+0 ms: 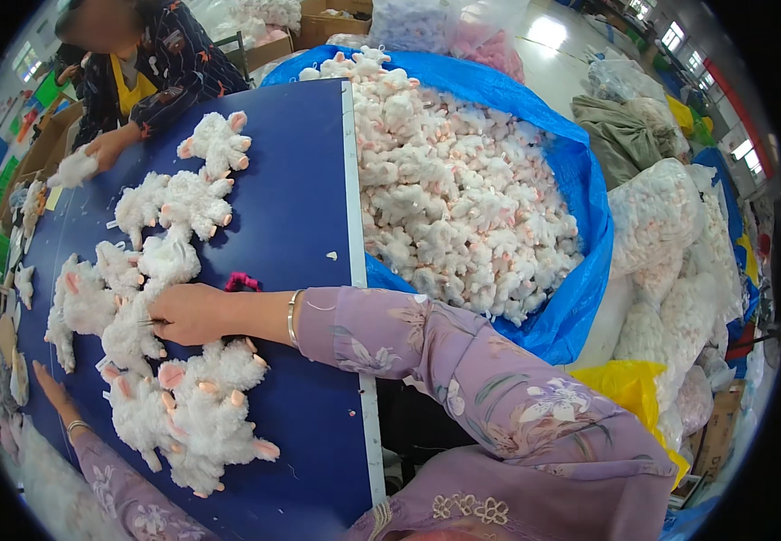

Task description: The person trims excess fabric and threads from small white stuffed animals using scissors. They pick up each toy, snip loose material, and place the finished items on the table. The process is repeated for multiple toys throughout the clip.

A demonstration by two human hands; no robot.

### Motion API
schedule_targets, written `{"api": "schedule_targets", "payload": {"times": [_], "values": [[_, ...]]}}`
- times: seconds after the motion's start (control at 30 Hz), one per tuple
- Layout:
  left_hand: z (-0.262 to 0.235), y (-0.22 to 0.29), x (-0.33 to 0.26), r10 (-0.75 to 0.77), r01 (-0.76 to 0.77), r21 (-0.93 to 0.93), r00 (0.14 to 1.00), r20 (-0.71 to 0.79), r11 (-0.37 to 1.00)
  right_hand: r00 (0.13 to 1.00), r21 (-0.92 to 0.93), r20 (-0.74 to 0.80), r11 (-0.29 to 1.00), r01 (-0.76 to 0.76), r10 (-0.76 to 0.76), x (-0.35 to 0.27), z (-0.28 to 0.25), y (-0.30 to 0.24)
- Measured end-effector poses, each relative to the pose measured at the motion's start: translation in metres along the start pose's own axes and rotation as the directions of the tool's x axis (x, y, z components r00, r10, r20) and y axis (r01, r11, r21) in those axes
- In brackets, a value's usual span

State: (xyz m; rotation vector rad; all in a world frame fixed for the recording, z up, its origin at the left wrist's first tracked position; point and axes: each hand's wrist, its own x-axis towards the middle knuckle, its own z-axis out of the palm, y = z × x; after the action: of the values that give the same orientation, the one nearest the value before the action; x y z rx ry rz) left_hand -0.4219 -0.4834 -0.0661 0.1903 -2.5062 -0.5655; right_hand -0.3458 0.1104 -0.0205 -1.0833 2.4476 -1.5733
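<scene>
Several fluffy white plush toys with pink ears and feet lie in a loose cluster on the blue tabletop (296, 216). Across the cluster reaches my right hand (194, 314), its fingers closed on one white plush toy (129, 341) near the middle. Just below it is a heap of plush toys (214, 419), with pink ears and feet showing. My left hand (50, 388) lies at the left, beside the cluster, fingers stretched out and holding nothing. Above my right wrist is a small magenta object (242, 282), partly hidden by my forearm, its kind unclear.
A large blue sack (593, 225) to the right is filled with white plush toys (462, 189). Across the table, a co-worker's hand (113, 146) holds a white plush piece (75, 169). Clear bags (656, 216) of stuffed pieces are stacked far right. A metal strip (351, 180) edges the table.
</scene>
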Motion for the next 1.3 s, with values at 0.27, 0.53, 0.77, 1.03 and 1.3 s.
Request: {"api": "schedule_targets", "payload": {"times": [0.27,0.53,0.77,1.03,1.3], "values": [[0.074,0.074,0.028,-0.113,0.355,-0.516,0.89,0.442,0.78,0.999,-0.009,0.043,1.0,-0.029,0.03,0.0,-0.002,-0.002],[0.068,0.187,-0.041,0.077,0.245,-0.565,0.871,0.485,0.788,0.999,0.082,-0.034,0.997,-0.012,0.015,0.006,-0.002,0.013],[-0.003,0.242,-0.121,-0.134,0.457,-0.569,0.845,0.518,0.683,1.0,0.272,0.003,0.962,-0.01,0.01,0.009,-0.008,0.014],[-0.069,0.374,-0.277,0.125,-0.127,-0.009,0.961,0.247,0.992,0.861,0.273,-0.508,0.943,0.19,-0.026,-0.034,-0.02,-0.021],[-0.07,0.401,-0.36,0.165,-0.171,0.058,0.982,0.093,0.984,0.94,0.056,-0.293,0.978,0.201,-0.176,-0.131,0.014,-0.084]]}}
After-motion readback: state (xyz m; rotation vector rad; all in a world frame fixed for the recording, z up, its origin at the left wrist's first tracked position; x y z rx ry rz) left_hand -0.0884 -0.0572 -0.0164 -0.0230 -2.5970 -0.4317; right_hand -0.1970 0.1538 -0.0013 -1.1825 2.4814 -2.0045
